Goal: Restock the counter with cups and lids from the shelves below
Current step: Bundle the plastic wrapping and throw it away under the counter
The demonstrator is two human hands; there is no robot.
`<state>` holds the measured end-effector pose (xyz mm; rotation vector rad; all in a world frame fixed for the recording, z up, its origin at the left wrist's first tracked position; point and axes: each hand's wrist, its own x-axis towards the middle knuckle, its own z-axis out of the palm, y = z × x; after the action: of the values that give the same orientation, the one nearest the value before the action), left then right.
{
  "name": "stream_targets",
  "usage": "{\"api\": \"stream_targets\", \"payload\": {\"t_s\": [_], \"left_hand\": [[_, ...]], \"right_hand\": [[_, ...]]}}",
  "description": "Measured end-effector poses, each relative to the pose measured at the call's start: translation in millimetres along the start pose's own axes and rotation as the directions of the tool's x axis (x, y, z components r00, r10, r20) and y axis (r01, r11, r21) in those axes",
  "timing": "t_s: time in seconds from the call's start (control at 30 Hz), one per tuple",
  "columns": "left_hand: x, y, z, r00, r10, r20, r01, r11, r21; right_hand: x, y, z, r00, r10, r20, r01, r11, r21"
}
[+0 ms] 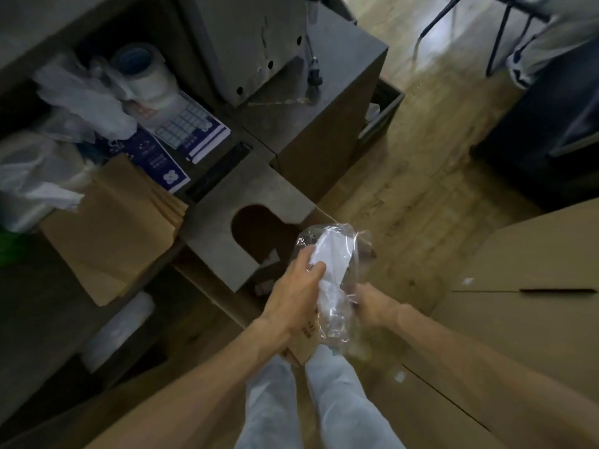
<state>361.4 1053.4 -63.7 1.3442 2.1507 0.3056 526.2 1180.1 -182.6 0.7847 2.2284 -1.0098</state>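
Shelf, left: tape roll (142,68), blue leaflets (168,147), stacked brown paper bags (113,228). Cardboard boxes (525,286) at right.

1. The place looks like the service area behind a café or takeaway shop counter, with open storage shelves packed with supplies.
2. A flat stack of brown paper carrier bags (113,228) lies on a shelf.
3. Beside them sit dark blue printed leaflets with white flower marks (158,163) and a sheet of small printed labels (191,124).
4. A big roll of clear packing tape (142,66) and crumpled white plastic bags (84,95) crowd the shelf's back.
5. Large brown cardboard cartons (518,286) stand on the worn wooden plank floor (431,131).
6. A grey box with an arched cut-out opening (240,228) sits at the shelf's edge.
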Motion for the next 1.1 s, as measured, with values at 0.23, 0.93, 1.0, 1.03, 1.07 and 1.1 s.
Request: {"api": "stream_targets", "payload": {"t_s": [0.23,0.93,1.0,1.03,1.07,1.1], "left_hand": [[22,-47,79,0.983,-0.181,-0.006,0.17,0.909,0.38],[-8,-59,-6,0.999,-0.021,-0.027,0.025,0.987,0.16],[-15,-73,-19,0.996,-0.067,-0.062,0.075,0.986,0.148],[-20,-80,-26,0.992,-0.09,-0.084,0.101,0.985,0.14],[-24,-87,-34,0.988,-0.111,-0.108,0.125,0.983,0.136],[-30,-94,-41,0.982,-0.13,-0.134,0.149,0.978,0.144]], "right_hand": [[-21,25,12,0.999,-0.017,0.029,0.016,0.999,0.043],[94,-127,-29,0.982,-0.168,-0.083,0.134,0.938,-0.32],[105,-134,-27,0.977,-0.208,-0.05,0.183,0.935,-0.302],[105,-139,-28,0.97,-0.241,-0.016,0.224,0.923,-0.312],[104,-141,-29,0.959,-0.282,0.003,0.267,0.906,-0.33],[98,-147,-32,0.959,-0.283,-0.008,0.267,0.913,-0.308]]}}
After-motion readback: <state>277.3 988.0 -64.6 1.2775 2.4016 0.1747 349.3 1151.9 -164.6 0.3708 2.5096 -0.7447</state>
